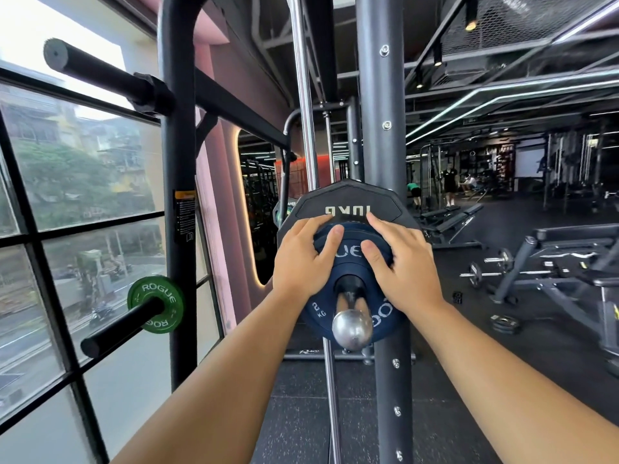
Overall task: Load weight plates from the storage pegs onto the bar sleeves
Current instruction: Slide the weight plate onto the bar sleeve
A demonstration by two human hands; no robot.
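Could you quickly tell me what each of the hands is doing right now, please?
Left hand: holding the blue plate by its upper rim.
Right hand: holding the same blue plate by its upper rim.

Green plate (156, 304) reads ROGUE — blue plate (316, 313) 2 KG — black plate (348, 199) 10KG, inverted.

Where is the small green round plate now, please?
The small green Rogue plate sits lower left in the head view, on a black storage peg, left of the dark blue plate.
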